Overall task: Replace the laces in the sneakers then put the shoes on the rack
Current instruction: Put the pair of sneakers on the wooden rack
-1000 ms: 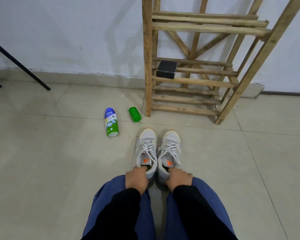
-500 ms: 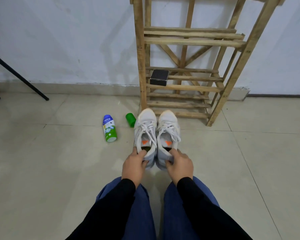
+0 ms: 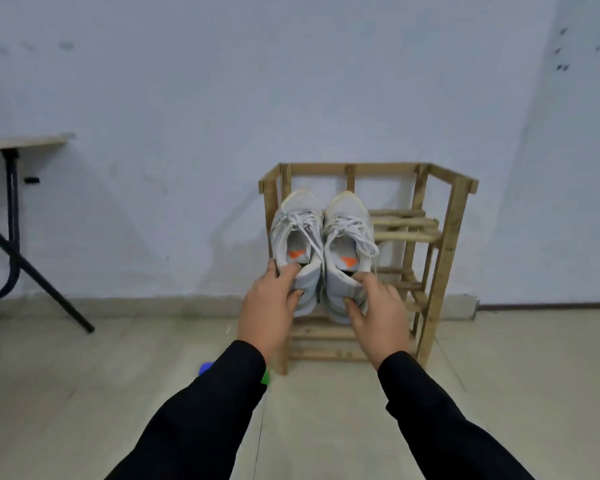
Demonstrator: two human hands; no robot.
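Two pale grey sneakers with white laces and orange tongue marks are held side by side in the air in front of the wooden rack [image 3: 448, 237]. My left hand [image 3: 269, 306] grips the heel of the left sneaker [image 3: 297, 223], thumb inside the collar. My right hand [image 3: 378, 313] grips the heel of the right sneaker [image 3: 347, 223] the same way. The toes point at the wall, level with the rack's upper shelf. The shoes hide the left part of the rack.
A folding table [image 3: 21, 143] with black legs stands at the left against the pale wall. A blue-capped bottle [image 3: 204, 368] and a green cap [image 3: 265, 377] peek out by my left sleeve on the tiled floor.
Both hands have lifted the pair off the floor and raised it up to the rack's upper shelves. The camera has tilted up, and the rack now looks farther away.
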